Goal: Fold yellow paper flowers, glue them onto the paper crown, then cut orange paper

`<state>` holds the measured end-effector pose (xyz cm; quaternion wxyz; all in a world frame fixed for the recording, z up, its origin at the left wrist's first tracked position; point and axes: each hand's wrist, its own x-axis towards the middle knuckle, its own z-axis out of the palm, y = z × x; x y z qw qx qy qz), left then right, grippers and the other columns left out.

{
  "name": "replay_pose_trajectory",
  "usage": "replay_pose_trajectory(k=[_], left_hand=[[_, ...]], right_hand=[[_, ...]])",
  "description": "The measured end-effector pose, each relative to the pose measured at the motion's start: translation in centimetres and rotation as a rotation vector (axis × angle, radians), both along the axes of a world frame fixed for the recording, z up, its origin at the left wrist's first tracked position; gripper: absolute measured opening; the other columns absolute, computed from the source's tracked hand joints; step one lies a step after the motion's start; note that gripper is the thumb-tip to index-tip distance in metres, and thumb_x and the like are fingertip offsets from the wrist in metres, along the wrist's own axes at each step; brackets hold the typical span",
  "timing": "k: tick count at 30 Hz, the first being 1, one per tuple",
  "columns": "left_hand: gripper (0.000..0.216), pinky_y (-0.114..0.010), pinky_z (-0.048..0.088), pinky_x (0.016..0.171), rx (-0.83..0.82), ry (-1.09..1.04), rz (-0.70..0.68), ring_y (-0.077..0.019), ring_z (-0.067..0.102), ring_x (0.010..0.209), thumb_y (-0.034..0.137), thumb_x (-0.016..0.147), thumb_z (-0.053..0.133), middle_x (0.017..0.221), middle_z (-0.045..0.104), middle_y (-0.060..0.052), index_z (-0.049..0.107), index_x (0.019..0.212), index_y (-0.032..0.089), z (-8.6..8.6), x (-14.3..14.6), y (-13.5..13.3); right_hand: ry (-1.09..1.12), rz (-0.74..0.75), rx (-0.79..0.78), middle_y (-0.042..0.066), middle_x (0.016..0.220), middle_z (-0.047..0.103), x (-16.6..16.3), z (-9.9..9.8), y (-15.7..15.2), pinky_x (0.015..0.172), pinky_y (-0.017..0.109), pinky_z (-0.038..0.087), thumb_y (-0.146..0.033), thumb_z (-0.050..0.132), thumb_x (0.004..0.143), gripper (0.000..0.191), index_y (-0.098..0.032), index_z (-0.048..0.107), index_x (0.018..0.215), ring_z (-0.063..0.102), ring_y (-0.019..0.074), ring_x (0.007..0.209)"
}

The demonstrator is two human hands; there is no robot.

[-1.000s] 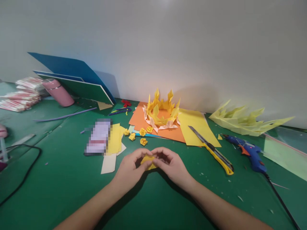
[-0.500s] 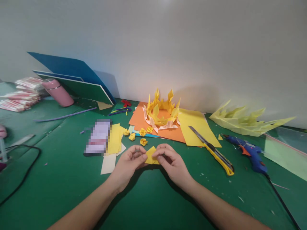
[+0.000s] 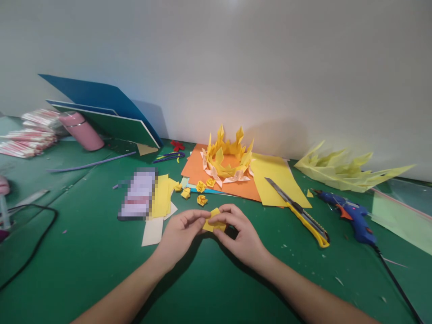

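Your left hand (image 3: 180,236) and right hand (image 3: 242,234) both pinch the small folded yellow paper piece (image 3: 209,226), grips nearly closed, near centre over the green tabletop (image 3: 216,288), just nearside of small yellow folded-paper rosettes (image 3: 202,200).

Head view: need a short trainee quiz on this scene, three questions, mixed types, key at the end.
1. Multiple choice: what do the left hand and right hand hold between them?
A) a glue gun
B) a folded yellow paper
C) a pink bottle

2. True or false: the cutter lies partly over the large yellow sheet.

3. Count: how many small yellow rosettes lie clustered just beyond the hands?

Key: 1. B; 2. True; 3. Five
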<state>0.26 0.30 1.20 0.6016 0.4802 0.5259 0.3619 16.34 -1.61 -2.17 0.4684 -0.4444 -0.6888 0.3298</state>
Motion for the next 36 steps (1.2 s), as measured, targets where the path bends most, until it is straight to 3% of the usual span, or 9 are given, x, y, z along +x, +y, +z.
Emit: replay_pose_trajectory(k=[5,14,20,29,36], left_hand=[[0.020,-0.037,0.051,0.084,0.149,0.144,-0.067,-0.0213,0.066,0.091,0.028,0.073,0.058,0.096,0.073,-0.004,0.072,0.087,0.021,-0.7,-0.3,0.0],[0.022,-0.037,0.052,0.084,0.250,0.225,-0.150,-0.0208,0.068,0.089,0.025,0.076,0.054,0.095,0.075,-0.003,0.072,0.089,0.023,-0.4,-0.2,-0.3],[0.023,-0.036,0.053,0.084,0.214,0.173,-0.169,-0.0207,0.068,0.091,0.026,0.077,0.055,0.098,0.074,-0.003,0.072,0.091,0.022,-0.6,-0.2,-0.3],[0.031,-0.039,0.051,0.090,0.132,0.021,-0.254,-0.0212,0.068,0.096,0.028,0.072,0.063,0.106,0.072,-0.006,0.067,0.101,0.020,-0.1,0.2,-0.6],[0.025,-0.040,0.053,0.088,0.181,0.038,-0.182,-0.0208,0.069,0.092,0.024,0.074,0.060,0.102,0.073,-0.006,0.069,0.097,0.020,0.0,0.5,-1.0]], right_hand=[[-0.006,-0.001,-0.017,0.005,0.094,0.052,0.1,0.2,0.0,0.072,0.032,0.051,-0.014,0.056,0.075,0.017,-0.024,0.064,0.086,0.057,0.0183,0.090],[-0.006,0.003,-0.038,0.004,0.092,0.050,-0.1,0.7,-0.1,0.075,0.033,0.048,-0.009,0.054,0.070,0.017,-0.022,0.060,0.079,0.056,0.0187,0.090],[0.003,-0.024,-0.070,0.004,0.091,0.051,-0.2,0.7,-0.1,0.072,0.031,0.047,-0.017,0.056,0.075,0.005,-0.022,0.059,0.074,0.056,0.0179,0.087],[0.029,-0.057,-0.120,0.003,0.088,0.052,-0.2,0.4,0.2,0.075,0.031,0.044,-0.024,0.054,0.082,0.011,-0.021,0.058,0.073,0.054,0.0174,0.083],[0.050,-0.099,-0.095,0.002,0.082,0.052,-0.5,0.5,0.1,0.071,0.030,0.044,-0.024,0.053,0.083,0.014,-0.021,0.055,0.069,0.052,0.0171,0.077]])
